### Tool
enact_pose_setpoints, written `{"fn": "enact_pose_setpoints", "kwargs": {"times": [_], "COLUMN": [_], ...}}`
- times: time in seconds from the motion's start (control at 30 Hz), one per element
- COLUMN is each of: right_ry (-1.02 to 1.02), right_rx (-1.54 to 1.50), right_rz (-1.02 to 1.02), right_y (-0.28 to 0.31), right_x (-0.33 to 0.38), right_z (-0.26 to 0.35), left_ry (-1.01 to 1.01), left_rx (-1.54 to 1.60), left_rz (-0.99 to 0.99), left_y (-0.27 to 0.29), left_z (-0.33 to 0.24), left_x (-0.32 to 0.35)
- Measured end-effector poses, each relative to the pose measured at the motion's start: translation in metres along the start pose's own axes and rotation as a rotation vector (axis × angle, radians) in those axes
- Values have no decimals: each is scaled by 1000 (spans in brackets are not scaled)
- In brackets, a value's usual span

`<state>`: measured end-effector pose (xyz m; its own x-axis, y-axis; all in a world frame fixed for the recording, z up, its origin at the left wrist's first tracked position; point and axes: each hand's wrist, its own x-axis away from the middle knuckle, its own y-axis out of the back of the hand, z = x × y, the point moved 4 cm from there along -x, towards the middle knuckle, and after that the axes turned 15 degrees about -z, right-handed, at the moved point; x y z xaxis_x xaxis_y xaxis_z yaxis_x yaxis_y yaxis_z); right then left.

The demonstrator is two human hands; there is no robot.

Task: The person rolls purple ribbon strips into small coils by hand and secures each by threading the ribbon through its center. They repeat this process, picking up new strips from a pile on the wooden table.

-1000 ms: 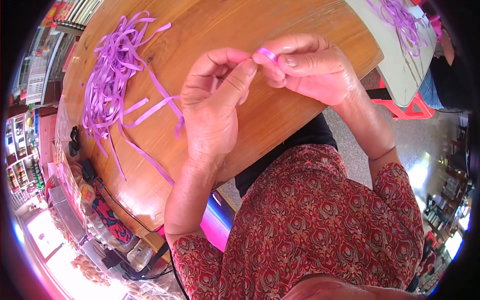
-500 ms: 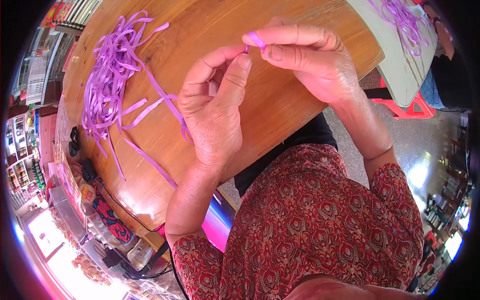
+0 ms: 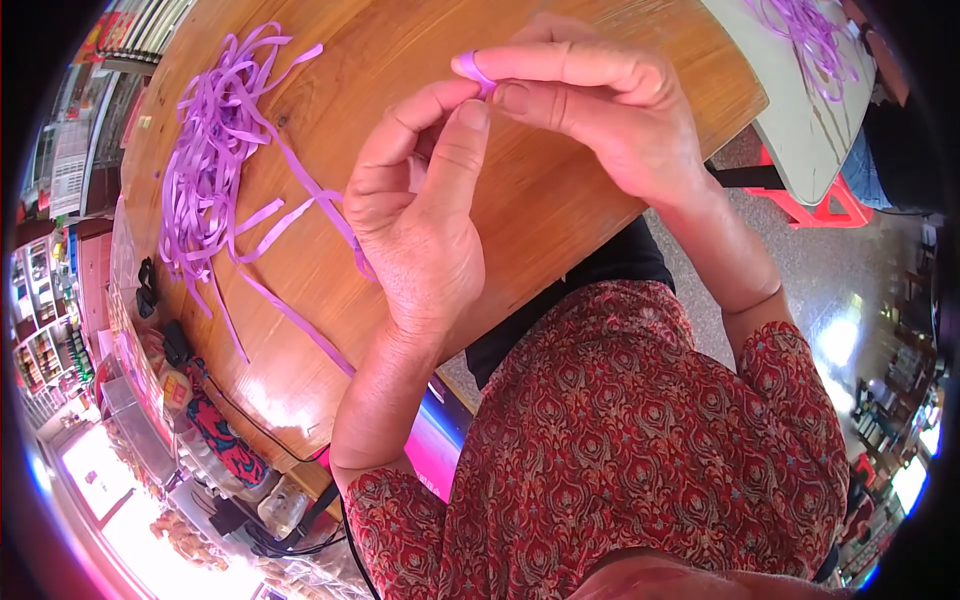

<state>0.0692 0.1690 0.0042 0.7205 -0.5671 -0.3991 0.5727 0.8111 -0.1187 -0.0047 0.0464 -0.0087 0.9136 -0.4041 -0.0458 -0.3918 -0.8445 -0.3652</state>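
Observation:
Above the wooden table, a narrow purple ribbon [image 3: 475, 69] loops over the tip of my right index finger. My right hand [image 3: 615, 115] is closed on it, thumb and index finger nearly together. Just beside it, my left hand [image 3: 425, 195] pinches the ribbon between thumb and index fingertips. Both hands' fingertips almost touch. A tangled heap of purple ribbon [image 3: 205, 165] lies on the table to the left, with one strand running toward my left hand and another passing under my left forearm.
The wooden table [image 3: 560, 200] curves round in front of me. At the far right a pale table [image 3: 800, 165] bears more purple ribbon [image 3: 805, 35], near another person's arm and a red stool [image 3: 825, 210]. Bags and cables [image 3: 270, 530] crowd the lower left edge.
My right hand has shifted slightly left, closer to my left fingertips. The ribbon loop on its index finger has moved with it.

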Motion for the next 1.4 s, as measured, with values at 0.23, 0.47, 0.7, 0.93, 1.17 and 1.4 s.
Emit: {"fn": "enact_pose_setpoints", "kwargs": {"times": [0.23,0.47,0.7,0.93,1.17,1.4], "right_ry": [466,226,92,55,-378,591], "right_rx": [363,240,194,320,-323,640], "right_rz": [-88,-114,8,-35,58,120], "right_y": [-3,-5,-6,-2,-7,-10], "right_x": [3,5,6,6,10,1], "right_z": [15,6,8,14,-12,15], "left_ry": [96,9,120,57,242,95], "left_rx": [-8,-53,14,-136,89,-254], "left_rz": [-33,-39,3,57,65,-10], "left_y": [-2,-2,0,5,-1,7], "left_z": [1,-3,-3,-4,-4,-10], "left_x": [1,2,1,1,4,2]}}
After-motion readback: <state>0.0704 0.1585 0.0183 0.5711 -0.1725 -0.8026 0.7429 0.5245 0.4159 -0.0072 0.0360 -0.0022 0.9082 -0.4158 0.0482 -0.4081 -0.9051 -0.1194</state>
